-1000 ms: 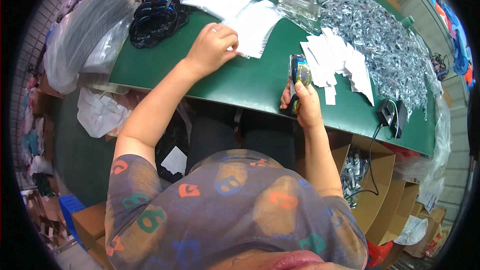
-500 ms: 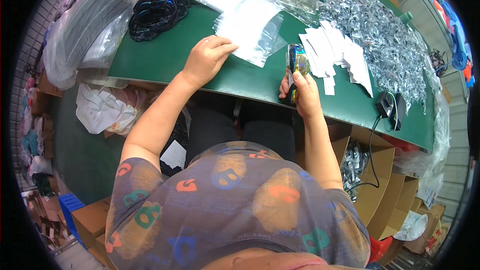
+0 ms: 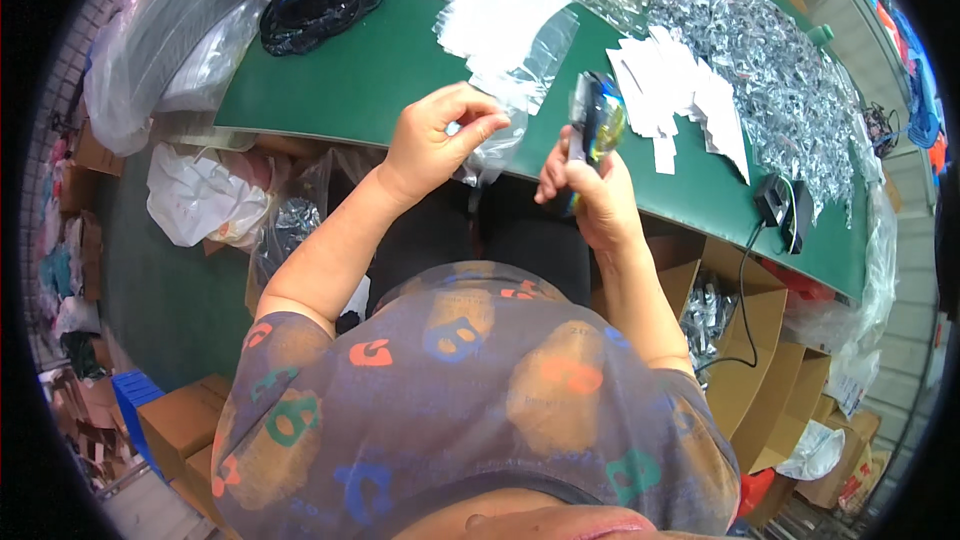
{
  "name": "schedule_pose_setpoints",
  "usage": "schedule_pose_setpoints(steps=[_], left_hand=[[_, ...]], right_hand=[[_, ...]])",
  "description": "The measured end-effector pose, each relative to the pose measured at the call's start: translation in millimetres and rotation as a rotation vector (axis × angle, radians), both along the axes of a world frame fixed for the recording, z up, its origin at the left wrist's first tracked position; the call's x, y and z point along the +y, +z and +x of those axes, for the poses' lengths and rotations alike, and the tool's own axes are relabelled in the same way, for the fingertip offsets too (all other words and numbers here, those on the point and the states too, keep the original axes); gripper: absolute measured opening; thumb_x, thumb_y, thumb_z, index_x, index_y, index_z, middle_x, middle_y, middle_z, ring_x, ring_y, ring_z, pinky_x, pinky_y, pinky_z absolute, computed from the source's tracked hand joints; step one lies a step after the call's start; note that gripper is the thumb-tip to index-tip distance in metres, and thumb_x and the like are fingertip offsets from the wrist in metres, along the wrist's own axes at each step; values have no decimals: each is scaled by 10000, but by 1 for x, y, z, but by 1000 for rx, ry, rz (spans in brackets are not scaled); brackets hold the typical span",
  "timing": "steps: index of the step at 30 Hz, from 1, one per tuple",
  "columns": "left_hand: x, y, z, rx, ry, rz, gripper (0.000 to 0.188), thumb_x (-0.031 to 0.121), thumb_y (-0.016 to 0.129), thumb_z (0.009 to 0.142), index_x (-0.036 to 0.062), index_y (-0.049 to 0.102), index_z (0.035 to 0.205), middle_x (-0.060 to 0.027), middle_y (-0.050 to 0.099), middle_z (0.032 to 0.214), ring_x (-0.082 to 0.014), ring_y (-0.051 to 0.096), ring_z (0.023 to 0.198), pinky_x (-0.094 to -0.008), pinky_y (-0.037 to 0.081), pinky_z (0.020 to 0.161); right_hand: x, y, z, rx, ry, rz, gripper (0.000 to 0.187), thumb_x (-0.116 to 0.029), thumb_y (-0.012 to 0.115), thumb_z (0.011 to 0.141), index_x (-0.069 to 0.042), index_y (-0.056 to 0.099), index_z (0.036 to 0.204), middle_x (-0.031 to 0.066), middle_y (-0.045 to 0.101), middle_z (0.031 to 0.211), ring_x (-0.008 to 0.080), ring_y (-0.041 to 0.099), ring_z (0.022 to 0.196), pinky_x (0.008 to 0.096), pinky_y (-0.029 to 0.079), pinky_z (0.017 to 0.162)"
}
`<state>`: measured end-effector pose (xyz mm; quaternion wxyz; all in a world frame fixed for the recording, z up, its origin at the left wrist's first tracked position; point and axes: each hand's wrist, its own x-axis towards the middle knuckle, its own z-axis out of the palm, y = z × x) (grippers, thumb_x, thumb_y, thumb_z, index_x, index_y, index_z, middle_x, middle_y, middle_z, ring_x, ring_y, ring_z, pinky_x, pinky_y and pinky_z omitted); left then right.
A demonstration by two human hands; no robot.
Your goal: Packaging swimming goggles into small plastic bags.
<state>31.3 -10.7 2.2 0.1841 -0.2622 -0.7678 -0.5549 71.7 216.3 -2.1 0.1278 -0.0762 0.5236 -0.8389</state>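
My left hand (image 3: 432, 148) is closed, thumb against fingers, pinching a clear plastic bag (image 3: 502, 148) that hangs beside it at the table's front edge. Goggles (image 3: 604, 118) with shiny mirrored lenses and a dark frame stand upright in my right hand (image 3: 598, 202), its fingers wrapped round their lower part. They are smeared by motion, so details are hard to make out. Just beyond my left hand lies a fanned stack of clear bags (image 3: 515, 25). White paper slips (image 3: 655, 85) are spread to the right of the goggles.
On the green table (image 3: 310, 90), black goggles (image 3: 318, 0) are piled at the far left. A large heap of small clear-wrapped pieces (image 3: 740, 70) covers the right side. A black device with a cable (image 3: 782, 215) sits near the front right edge, above open cardboard boxes (image 3: 755, 360).
My left hand has come nearer and to the right, drawing a clear bag off the stack. My right hand has shifted slightly left, and the goggles have turned in it.
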Motion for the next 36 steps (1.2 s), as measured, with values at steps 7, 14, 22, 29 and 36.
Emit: schedule_pose_setpoints(steps=[7, 14, 22, 29, 36], left_hand=[[1, 11, 21, 46, -34, -222, 94, 12, 770, 838, 40, 716, 909, -79, 686, 799, -227, 670, 691, -319, 516, 621], [5, 9, 28, 325, 6, -360, 148, 49, 786, 782, 78, 656, 845, -72, 669, 845, -289, 665, 791, -386, 519, 741], [3, -14, 35, 225, -68, -290, 135, 33, 774, 812, 73, 701, 919, -65, 714, 1014, -246, 683, 945, -367, 519, 853], [3, -28, 48, -603, -231, 488, 73, 61, 663, 1002, 27, 675, 1066, -6, 689, 1041, -82, 628, 982, -249, 503, 902], [2, -16, 53, -96, 28, -82, 162, 65, 730, 901, 37, 630, 1026, -101, 650, 939, -234, 662, 813, -325, 535, 747]], right_hand=[[-16, 4, 0, 93, -146, 218, 354, -71, 785, 852, -14, 612, 1155, 30, 652, 952, 115, 625, 850, 264, 517, 749], [-24, 1, 4, 233, -176, 412, 201, -34, 758, 870, -29, 661, 1046, 7, 673, 943, 80, 603, 836, 238, 492, 754], [-21, -11, 8, 336, -206, 550, 190, -17, 723, 871, -28, 649, 1045, 2, 674, 934, 80, 610, 847, 261, 518, 772], [-27, -10, 17, 450, -350, 685, 313, -6, 713, 778, -28, 624, 1077, 72, 648, 916, 169, 626, 837, 308, 520, 786], [-30, -22, 30, 480, -327, 580, 205, 6, 749, 812, -16, 674, 1002, 0, 663, 871, 93, 615, 785, 273, 521, 743]])
